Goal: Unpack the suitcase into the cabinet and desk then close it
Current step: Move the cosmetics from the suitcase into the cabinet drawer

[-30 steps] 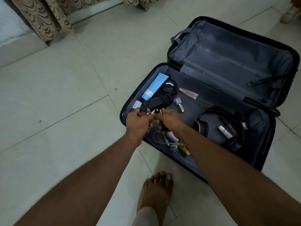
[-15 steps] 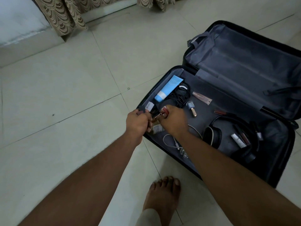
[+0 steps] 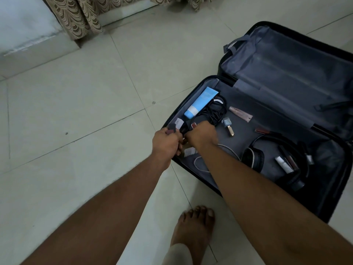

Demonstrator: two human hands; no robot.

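Two hands work at the near-left corner of the open suitcase (image 3: 238, 192), which lies flat on the tiled floor (image 3: 76, 121) with its lid laid back.

Head view, the only one supplied. Your left hand (image 3: 165, 144) is clenched round small dark items; one stub protrudes above the knuckles, but what they are cannot be made out. Your right hand (image 3: 202, 135) is curled over something small and reddish beside the black cable bundle (image 3: 214, 109); the exact grasp is hidden behind the knuckles.

Contents remaining in the near half: a blue tube (image 3: 200, 105) against the left wall, the cable bundle touching it, a small bottle (image 3: 228, 125), a pink sachet (image 3: 241, 114), headphones (image 3: 275, 150), a white cable (image 3: 210, 165) running under your right forearm, and several lipstick-like sticks (image 3: 286, 162) inside the headphone band.

Handling judgement:
- Sticks and bottle are light, rigid and smooth; they roll and slip from a full fist. Take few at a time, pinched across the barrel.
- The bottle looks like glass; do not drop it on tile.
- The tube is soft; hold the body, not the cap.
- Cables are limp and tangle; gather each as a whole coil.
- Lift the headphones by the band.

Unpacking appears well short of done; closing is not yet due.
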